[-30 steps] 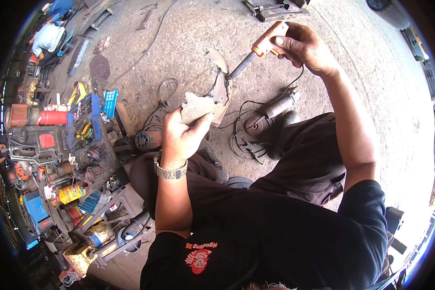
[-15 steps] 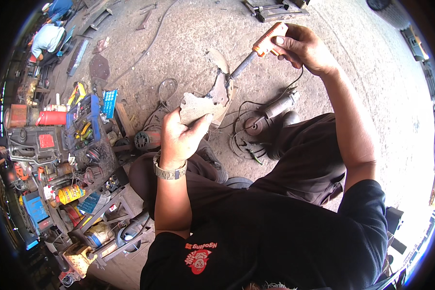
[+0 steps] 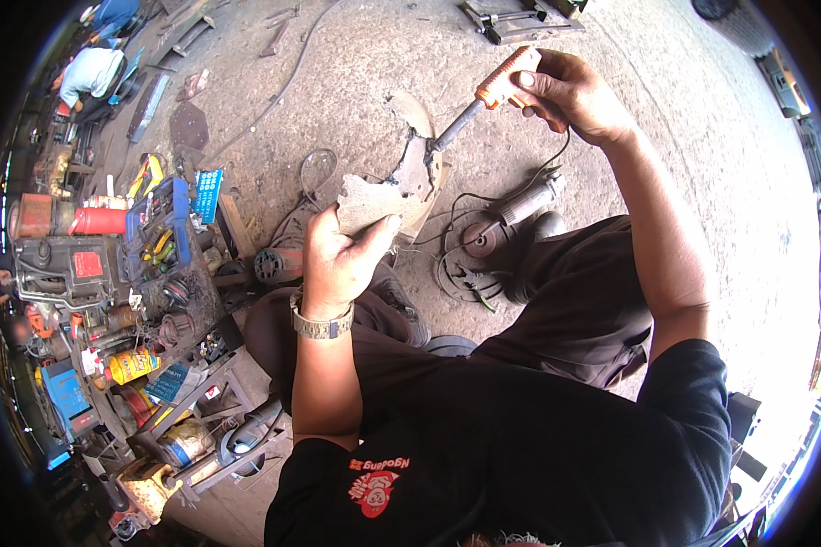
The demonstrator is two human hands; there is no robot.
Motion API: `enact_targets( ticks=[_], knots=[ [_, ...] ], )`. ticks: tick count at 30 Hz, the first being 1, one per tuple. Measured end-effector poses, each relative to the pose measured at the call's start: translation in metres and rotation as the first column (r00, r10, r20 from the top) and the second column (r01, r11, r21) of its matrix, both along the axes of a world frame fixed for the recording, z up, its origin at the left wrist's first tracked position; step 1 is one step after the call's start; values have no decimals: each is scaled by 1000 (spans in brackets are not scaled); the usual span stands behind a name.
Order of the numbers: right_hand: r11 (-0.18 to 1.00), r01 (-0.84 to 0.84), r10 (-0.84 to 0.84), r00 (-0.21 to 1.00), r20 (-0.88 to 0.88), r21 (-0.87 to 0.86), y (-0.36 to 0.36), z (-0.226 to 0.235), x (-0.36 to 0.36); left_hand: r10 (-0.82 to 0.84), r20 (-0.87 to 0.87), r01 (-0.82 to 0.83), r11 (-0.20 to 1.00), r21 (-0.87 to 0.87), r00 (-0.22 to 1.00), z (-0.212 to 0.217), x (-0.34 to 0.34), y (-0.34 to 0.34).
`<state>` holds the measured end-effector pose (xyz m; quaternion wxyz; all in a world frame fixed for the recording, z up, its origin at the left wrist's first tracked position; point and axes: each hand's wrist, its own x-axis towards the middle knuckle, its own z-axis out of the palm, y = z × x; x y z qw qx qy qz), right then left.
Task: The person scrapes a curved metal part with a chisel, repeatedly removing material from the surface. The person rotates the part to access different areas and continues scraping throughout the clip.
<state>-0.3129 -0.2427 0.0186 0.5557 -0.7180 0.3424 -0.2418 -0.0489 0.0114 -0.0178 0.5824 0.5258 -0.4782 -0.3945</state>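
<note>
My left hand (image 3: 345, 260), a watch at its wrist, pinches a greyish, jagged-edged broken panel (image 3: 370, 204) between thumb and fingers. Dark, rough seams run across the panel, whose material I cannot make out. In my right hand (image 3: 582, 96) is a soldering iron (image 3: 507, 77) with an orange handle and a grey barrel slanting down to the left. The tip of the iron meets the panel at a dark seam near its right edge. A cord hangs from the handle below my right hand.
On the floor by my right leg lies an angle grinder (image 3: 520, 202) with its cord and pliers (image 3: 477, 290). At left stands a cluttered bench holding a blue tool case (image 3: 178, 219), a red cylinder (image 3: 98, 221) and a yellow can (image 3: 132, 366). A person (image 3: 91, 75) bends over, far left.
Both hands keep their grips, and the iron's tip stays at the seam. The right hand and iron have shifted very slightly downward.
</note>
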Motion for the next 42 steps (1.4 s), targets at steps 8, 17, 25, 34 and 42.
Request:
enact_targets(
  ticks=[8, 17, 25, 34, 42],
  knots=[
    [999, 7, -7, 1000, -4, -43, 6, 4, 3, 16, -31, -16, 1000, 9, 999, -1, 0, 1],
    [999, 46, -45, 999, 25, -17, 10, 3, 5, 42, -51, -42, 999, -5, 998, -3, -1, -1],
    [999, 33, -32, 999, 42, 0, 8, 1, 5, 52, -89, -53, 999, -11, 995, -3, -3, -1],
    [998, 56, -56, 998, 17, 0, 13, 3, 9, 50, -98, -52, 998, -26, 994, -2, -1, 0],
    [994, 112, -112, 994, 17, 3, 15, 6, 9, 58, -93, -60, 998, -16, 994, 1, -1, -1]
  ],
)
